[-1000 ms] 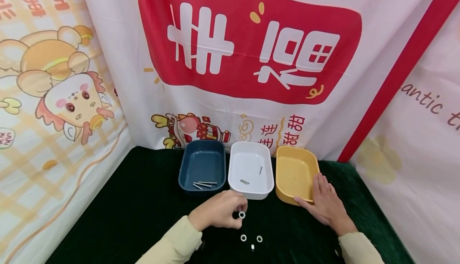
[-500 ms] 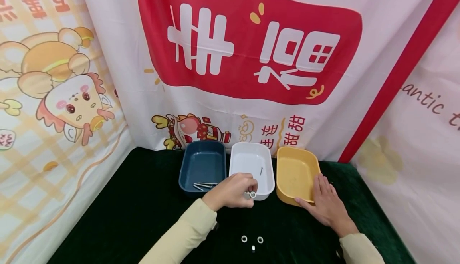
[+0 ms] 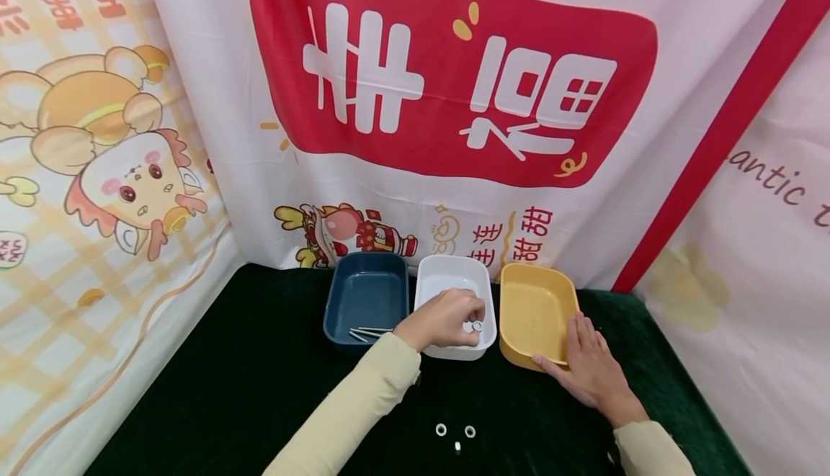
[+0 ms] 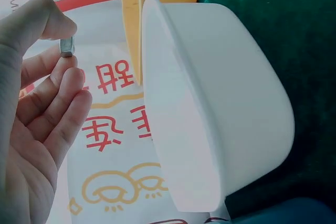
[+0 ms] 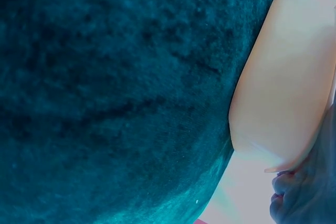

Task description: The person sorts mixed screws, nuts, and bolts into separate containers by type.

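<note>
Over the white bin (image 3: pixel 454 352) my left hand (image 3: pixel 444 320) pinches a small metal nut (image 3: pixel 477 326) between thumb and index finger. In the left wrist view the nut (image 4: pixel 66 46) shows edge-on at the fingertips, above the open side of the white bin (image 4: pixel 241 77). My right hand (image 3: pixel 593 364) rests on the near right corner of the yellow bin (image 3: pixel 534 310), fingers along its side and thumb at the front rim. The right wrist view catches part of this hand (image 5: pixel 310 187) beside the bin (image 5: pixel 283 82). My left hand hides the screws in the white bin.
Left of the white bin stands a dark blue bin (image 3: pixel 366 289) with several long screws (image 3: pixel 371 332) in it. Closer to me, two nuts lie flat (image 3: pixel 441 430) and one nut stands on edge (image 3: pixel 457 448) on the green cloth (image 3: pixel 259 389). A printed curtain (image 3: pixel 447 195) hangs behind the bins.
My left hand has moved forward and right with the nut, from the cloth in front of the bins to over the white bin. The right hand has stayed at the yellow bin.
</note>
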### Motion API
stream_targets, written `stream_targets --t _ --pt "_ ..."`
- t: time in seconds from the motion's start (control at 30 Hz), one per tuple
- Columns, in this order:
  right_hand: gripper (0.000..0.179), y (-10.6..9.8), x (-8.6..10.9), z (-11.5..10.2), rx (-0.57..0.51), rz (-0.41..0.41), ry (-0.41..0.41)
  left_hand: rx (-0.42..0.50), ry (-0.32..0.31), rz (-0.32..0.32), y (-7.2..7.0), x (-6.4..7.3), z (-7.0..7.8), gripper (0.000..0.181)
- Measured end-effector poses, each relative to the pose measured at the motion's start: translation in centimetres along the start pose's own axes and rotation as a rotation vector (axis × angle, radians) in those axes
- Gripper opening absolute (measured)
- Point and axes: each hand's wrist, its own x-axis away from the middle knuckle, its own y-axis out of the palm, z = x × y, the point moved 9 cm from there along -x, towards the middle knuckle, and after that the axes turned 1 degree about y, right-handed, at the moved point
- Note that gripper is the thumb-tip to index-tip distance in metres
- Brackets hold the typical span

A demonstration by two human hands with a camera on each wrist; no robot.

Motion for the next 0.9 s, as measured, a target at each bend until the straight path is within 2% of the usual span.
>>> stream_targets --t 0.23,0.33,0.57,0.73,0.9 --pt "0.123 -0.1 0.0 0.0 0.000 0.012 -0.011 -0.006 -0.001 -0.012 0.7 -2.1 0.2 0.014" --pt "0.122 -0.1 0.0 0.0 -0.010 0.015 -0.014 -0.015 0.000 -0.014 1.5 -2.8 0.0 0.015" --pt "0.122 -0.1 -0.1 0.0 -0.011 0.024 -0.019 0.026 -0.035 -0.054 4.0 -4.0 -0.5 0.016" --pt "0.123 -0.2 -0.1 0.0 -0.014 0.029 -0.022 -0.002 -0.028 -0.045 4.7 -5.5 -0.1 0.013" --pt "0.122 -0.2 -0.1 0.1 -0.018 0.028 -0.021 -0.047 -0.024 -0.063 5.3 -6.8 0.4 0.011"
